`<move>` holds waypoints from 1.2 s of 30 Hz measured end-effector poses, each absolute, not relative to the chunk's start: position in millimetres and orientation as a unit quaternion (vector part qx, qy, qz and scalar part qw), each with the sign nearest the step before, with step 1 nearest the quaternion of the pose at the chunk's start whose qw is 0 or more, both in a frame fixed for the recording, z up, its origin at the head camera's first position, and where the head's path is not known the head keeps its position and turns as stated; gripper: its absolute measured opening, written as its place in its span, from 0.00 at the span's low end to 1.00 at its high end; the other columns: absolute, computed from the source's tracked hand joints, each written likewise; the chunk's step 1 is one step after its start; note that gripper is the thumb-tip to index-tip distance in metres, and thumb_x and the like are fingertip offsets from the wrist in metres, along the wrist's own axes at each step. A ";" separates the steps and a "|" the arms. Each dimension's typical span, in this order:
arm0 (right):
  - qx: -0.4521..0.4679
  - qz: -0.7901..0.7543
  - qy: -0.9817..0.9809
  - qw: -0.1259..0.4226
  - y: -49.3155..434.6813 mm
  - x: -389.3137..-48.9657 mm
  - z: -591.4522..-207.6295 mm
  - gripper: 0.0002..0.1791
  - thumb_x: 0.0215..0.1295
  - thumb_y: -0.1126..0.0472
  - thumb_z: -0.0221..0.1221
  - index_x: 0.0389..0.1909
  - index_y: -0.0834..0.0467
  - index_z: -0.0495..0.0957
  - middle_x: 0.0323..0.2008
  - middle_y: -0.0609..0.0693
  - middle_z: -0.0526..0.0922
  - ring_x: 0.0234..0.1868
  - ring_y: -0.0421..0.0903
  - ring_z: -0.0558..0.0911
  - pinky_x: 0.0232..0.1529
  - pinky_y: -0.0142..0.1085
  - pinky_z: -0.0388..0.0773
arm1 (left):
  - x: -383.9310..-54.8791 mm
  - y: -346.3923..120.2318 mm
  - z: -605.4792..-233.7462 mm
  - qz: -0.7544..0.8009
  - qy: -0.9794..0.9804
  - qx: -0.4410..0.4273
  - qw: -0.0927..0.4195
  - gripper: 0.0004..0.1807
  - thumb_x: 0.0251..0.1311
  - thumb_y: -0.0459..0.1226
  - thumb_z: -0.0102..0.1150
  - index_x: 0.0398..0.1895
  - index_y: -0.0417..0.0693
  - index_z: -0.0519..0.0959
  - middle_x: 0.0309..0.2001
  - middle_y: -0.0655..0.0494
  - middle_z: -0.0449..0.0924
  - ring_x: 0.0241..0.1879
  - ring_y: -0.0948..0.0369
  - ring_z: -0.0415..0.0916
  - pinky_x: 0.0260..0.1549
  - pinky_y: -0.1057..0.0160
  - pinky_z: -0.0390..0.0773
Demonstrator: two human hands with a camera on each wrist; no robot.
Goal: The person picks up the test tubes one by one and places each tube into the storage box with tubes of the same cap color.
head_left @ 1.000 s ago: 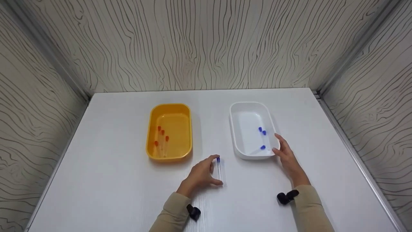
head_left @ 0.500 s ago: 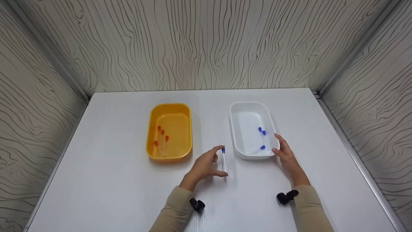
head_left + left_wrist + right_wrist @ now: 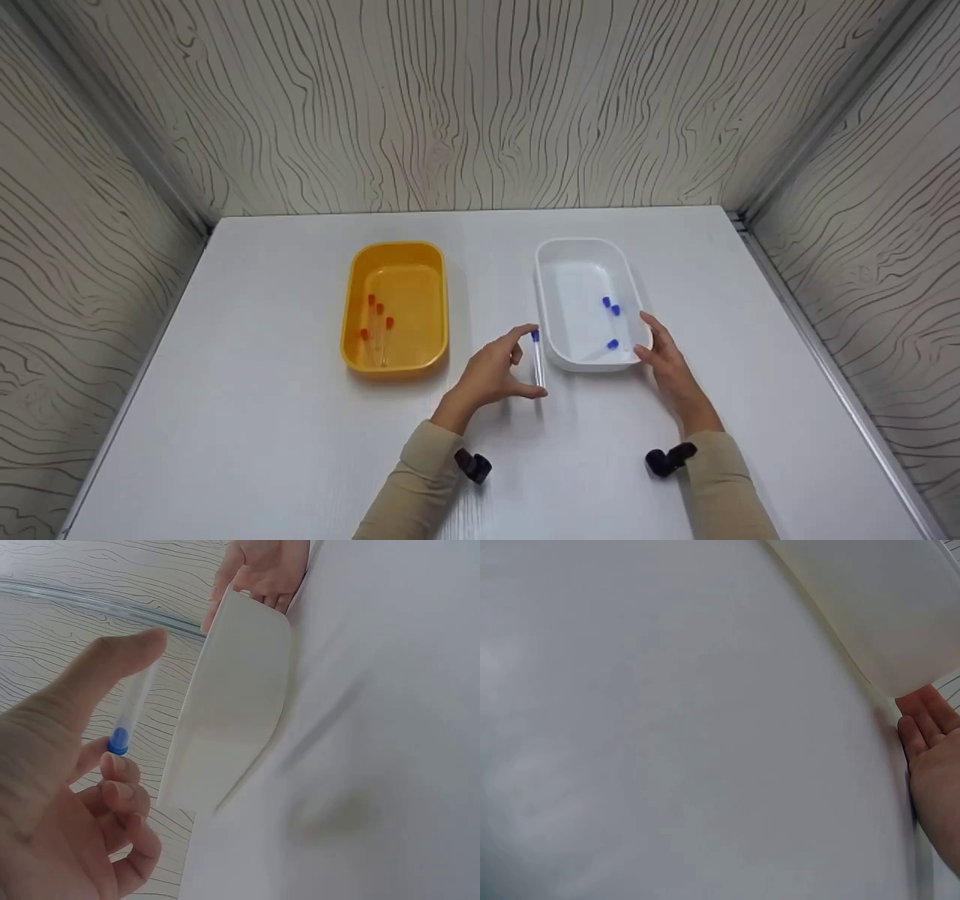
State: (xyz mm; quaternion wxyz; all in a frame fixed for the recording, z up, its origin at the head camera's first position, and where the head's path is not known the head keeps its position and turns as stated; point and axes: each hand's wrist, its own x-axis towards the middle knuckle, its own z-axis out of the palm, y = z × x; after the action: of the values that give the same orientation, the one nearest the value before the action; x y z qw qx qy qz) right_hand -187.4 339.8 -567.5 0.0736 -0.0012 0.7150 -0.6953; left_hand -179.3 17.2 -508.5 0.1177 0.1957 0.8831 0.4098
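Lengthwise between thumb and index finger, my left hand (image 3: 487, 373) pinches a clear test tube (image 3: 538, 364) with a blue cap, just left of the white tray (image 3: 546, 322). The left wrist view shows the cap (image 3: 118, 741) at the index finger and the tube's other end at the thumb; the remaining fingers curl below. My right hand (image 3: 675, 375) holds the tray's near right corner, thumb and index finger at the rim. Several blue-capped tubes lie inside, their caps (image 3: 613, 344) clearest. In the right wrist view, the right hand's fingers (image 3: 922, 724) reach behind the tray's end.
To the left stands a yellow tray (image 3: 431, 352) with several red-capped tubes (image 3: 385, 341) inside. Both trays rest on a white tabletop (image 3: 262, 420). Wood-patterned panels (image 3: 450, 105) rise at the back and both sides.
My left hand has carried the blue-capped tube up and to the right, to beside the white tray. The right hand and both trays have stayed in place.
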 end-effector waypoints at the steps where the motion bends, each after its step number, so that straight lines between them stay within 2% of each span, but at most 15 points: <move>1: -0.001 -0.695 0.715 0.073 339.9 -187.5 -567.6 0.37 0.70 0.68 0.49 0.76 0.56 0.44 0.78 0.53 0.27 0.78 0.52 0.26 0.77 0.53 0.25 | -180.6 18.4 -507.6 0.412 0.882 0.198 0.113 0.51 0.38 0.48 0.78 0.70 0.61 0.62 0.35 0.53 0.73 0.29 0.66 0.61 0.29 0.72 0.62; 8: 0.001 -0.692 0.718 0.078 340.0 -187.3 -566.7 0.37 0.70 0.68 0.49 0.75 0.56 0.44 0.78 0.53 0.27 0.78 0.51 0.26 0.78 0.52 0.27 | -193.7 27.8 -500.6 0.423 0.879 0.202 0.091 0.50 0.39 0.48 0.78 0.70 0.62 0.62 0.32 0.56 0.70 0.28 0.67 0.59 0.28 0.73 0.60; 19: 0.001 -0.679 0.730 0.078 340.3 -186.9 -566.8 0.37 0.71 0.67 0.49 0.76 0.56 0.44 0.78 0.53 0.27 0.78 0.51 0.25 0.77 0.53 0.26 | -212.6 38.2 -498.7 0.437 0.872 0.190 0.109 0.51 0.39 0.48 0.78 0.71 0.63 0.61 0.31 0.61 0.68 0.29 0.66 0.61 0.28 0.72 0.62; 27: 0.014 -0.667 0.740 0.080 342.3 -186.8 -566.7 0.36 0.71 0.64 0.50 0.76 0.52 0.45 0.78 0.52 0.27 0.78 0.52 0.25 0.77 0.54 0.25 | -227.3 50.3 -511.6 0.472 0.855 0.179 0.121 0.50 0.42 0.45 0.77 0.71 0.61 0.60 0.35 0.49 0.72 0.29 0.66 0.60 0.27 0.72 0.61; 32: 0.009 -0.678 0.731 0.078 342.6 -186.5 -567.0 0.37 0.71 0.64 0.50 0.76 0.53 0.45 0.78 0.53 0.26 0.78 0.52 0.24 0.76 0.54 0.23 | -232.5 58.2 -519.3 0.485 0.849 0.161 0.132 0.51 0.42 0.45 0.77 0.72 0.62 0.59 0.31 0.57 0.66 0.28 0.66 0.60 0.26 0.73 0.61; 36: -0.002 -0.682 0.727 0.077 343.1 -187.7 -567.6 0.36 0.71 0.65 0.50 0.76 0.53 0.46 0.78 0.54 0.26 0.77 0.53 0.23 0.76 0.55 0.22 | -234.3 60.7 -522.4 0.472 0.856 0.162 0.133 0.51 0.43 0.45 0.77 0.72 0.60 0.59 0.29 0.60 0.64 0.27 0.66 0.59 0.25 0.73 0.60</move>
State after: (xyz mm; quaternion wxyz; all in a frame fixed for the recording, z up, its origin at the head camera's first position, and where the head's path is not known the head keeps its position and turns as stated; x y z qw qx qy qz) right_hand -187.7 343.1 -567.6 0.0766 -0.0023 0.7269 -0.6825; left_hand -234.3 60.7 -522.4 0.1325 0.1621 0.8562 0.4722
